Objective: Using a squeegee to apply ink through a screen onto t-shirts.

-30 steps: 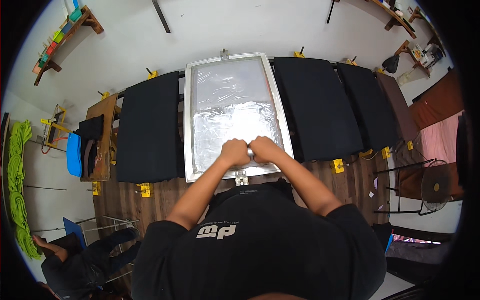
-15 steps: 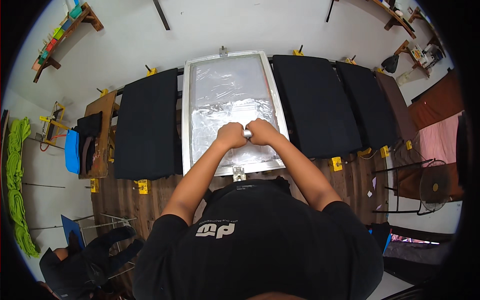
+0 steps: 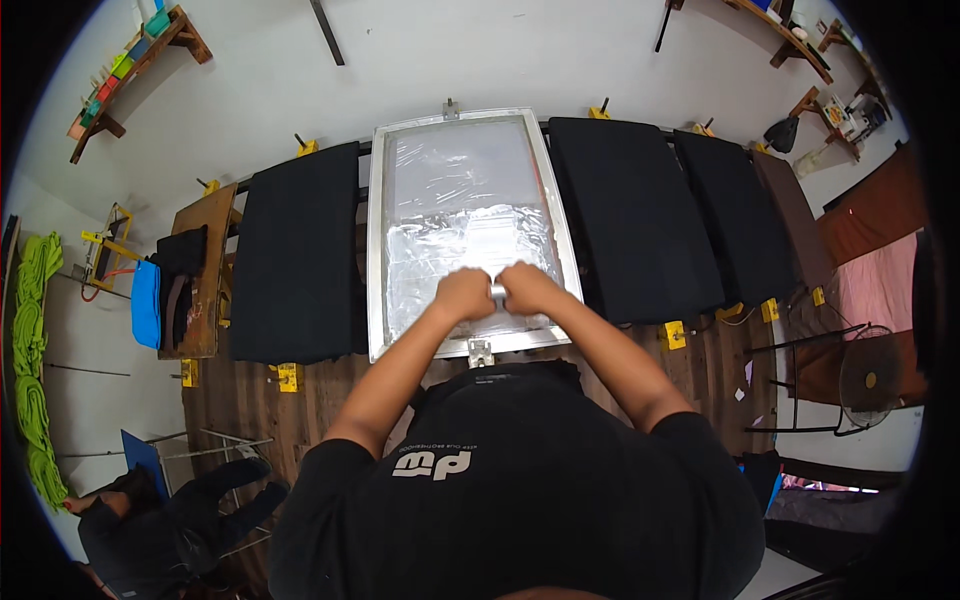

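In front of me lies a screen-printing frame [image 3: 375, 250] with silver metal edges. Its mesh [image 3: 440, 165] looks glossy and wrinkled, as if covered by clear film. Over the near part of the mesh, my left hand [image 3: 465, 293] and my right hand [image 3: 530, 290] are side by side in fists. Both grip what looks like a squeegee with a silver metal handle [image 3: 498, 291], of which only a short piece shows between them. My fingers and the blade beneath are hidden. A metal clamp [image 3: 481, 352] holds the frame's near edge, close to my shirt.
Black padded boards [image 3: 297, 255] flank the frame, with more black boards [image 3: 632, 215] to the right. Yellow brackets [image 3: 675, 334] stick out along the near edge. A standing fan [image 3: 870, 380] is at right. Another person [image 3: 165, 535] is at lower left, near hanging green cloth [image 3: 35, 370].
Both fists and the squeegee have moved a little toward me over the mesh. At lower left, the other person's arm now reaches to the green cloth.
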The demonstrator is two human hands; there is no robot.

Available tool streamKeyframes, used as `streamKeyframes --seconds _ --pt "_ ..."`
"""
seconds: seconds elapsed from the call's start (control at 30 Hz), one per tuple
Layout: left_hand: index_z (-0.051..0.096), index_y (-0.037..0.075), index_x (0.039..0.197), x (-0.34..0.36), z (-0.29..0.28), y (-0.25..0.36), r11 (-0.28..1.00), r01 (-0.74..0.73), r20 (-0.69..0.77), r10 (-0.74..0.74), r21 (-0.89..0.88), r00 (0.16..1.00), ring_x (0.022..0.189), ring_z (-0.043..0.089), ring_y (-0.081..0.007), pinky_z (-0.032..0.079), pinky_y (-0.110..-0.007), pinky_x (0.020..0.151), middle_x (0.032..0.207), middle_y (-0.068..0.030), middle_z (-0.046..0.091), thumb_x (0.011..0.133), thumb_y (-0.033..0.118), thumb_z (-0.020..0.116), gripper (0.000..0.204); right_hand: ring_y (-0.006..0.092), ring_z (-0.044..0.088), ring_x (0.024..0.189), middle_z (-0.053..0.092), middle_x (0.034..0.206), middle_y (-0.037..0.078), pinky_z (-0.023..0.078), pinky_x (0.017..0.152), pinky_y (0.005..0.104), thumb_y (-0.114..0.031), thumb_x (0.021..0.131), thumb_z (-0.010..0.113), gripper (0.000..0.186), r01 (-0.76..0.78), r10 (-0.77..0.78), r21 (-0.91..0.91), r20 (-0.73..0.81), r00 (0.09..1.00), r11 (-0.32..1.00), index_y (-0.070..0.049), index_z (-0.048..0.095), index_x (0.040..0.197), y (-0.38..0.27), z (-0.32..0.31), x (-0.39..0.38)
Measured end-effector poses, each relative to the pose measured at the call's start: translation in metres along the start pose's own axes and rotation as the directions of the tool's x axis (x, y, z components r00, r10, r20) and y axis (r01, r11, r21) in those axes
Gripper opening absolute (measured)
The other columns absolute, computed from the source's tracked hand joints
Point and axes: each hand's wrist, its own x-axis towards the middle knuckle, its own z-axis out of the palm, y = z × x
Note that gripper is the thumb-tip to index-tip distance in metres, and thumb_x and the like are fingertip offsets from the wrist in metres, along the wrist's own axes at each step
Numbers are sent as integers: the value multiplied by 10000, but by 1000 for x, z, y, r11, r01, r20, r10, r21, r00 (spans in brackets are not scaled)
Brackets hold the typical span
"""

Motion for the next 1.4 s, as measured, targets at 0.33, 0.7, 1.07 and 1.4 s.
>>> streamKeyframes --seconds 0.33,0.7,1.07,1.4 --pt "776 57 836 7 17 -7 995 -48 -82 55 90 995 830 735 -376 596 -455 783 871 -206 744 669 208 673 248 392 714 864 726 885 229 588 808 455 -90 670 718 232 27 -31 -122 -32 999 992 -46 768 892 -6 6 5" --pt "775 68 873 -12 3 5 1000 12 134 -13 8 991 897 732 -376 585 -453 828 918 -202 748 710 214 672 241 387 714 915 727 929 240 581 809 456 -103 693 705 245 28 -21 -46 145 989 999 -19 752 918 -10 -5 -8" --pt "682 13 838 -42 68 -4 964 -258 -368 262 59 892 732 664 -374 552 -473 702 816 -186 644 688 124 683 186 360 653 906 682 942 163 560 758 470 -34 665 683 338 24 -32 -31 -280 959 999 -5 660 1000 -20 67 -50" --pt "756 60 855 33 5 -17 997 -58 -161 66 52 985 896 712 -374 580 -469 808 950 -187 725 709 197 694 209 410 703 840 718 864 225 573 784 486 -84 671 691 232 -2 -4 -38 -154 988 999 -51 751 893 8 -9 25"
